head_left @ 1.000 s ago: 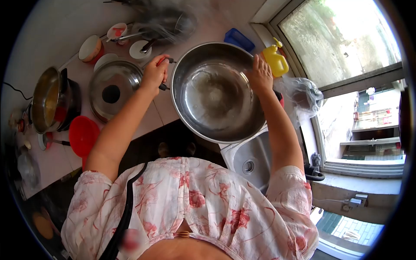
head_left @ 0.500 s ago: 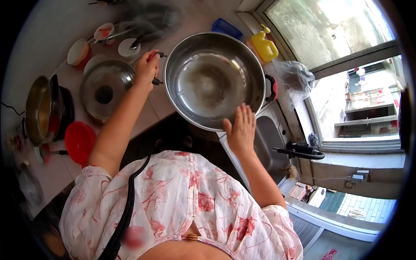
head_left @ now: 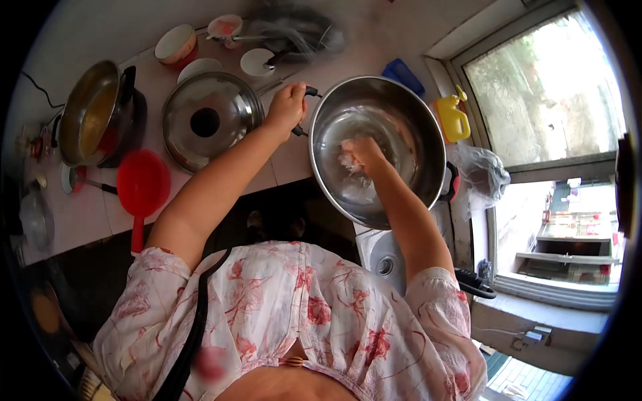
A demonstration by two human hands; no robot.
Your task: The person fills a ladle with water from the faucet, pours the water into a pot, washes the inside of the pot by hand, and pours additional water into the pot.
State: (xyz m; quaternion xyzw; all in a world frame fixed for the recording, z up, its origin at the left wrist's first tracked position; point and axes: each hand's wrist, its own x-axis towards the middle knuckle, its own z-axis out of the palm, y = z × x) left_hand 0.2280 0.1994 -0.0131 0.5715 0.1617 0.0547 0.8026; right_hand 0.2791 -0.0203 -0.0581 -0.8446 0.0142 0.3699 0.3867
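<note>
A wide stainless steel pot with two black side handles is held over the counter corner and sink, its open mouth facing me. My left hand is closed around the pot's left handle. Inside the pot, near the bottom, is my right hand with its fingers curled in. A pale, crumpled or splashing patch shows at those fingers; whether it is a cloth or water I cannot tell. The far handle, black and red, has no hand on it.
On the counter at left lie a steel lid, a red ladle-shaped scoop and a pan with yellowish contents. Bowls and a steaming wok stand behind. A yellow jug and sink are at right.
My right hand has gone from the pot's near rim, fingers spread, down into the pot with fingers curled. The view has shifted, so the counter things appear further right. My left hand keeps the handle.
</note>
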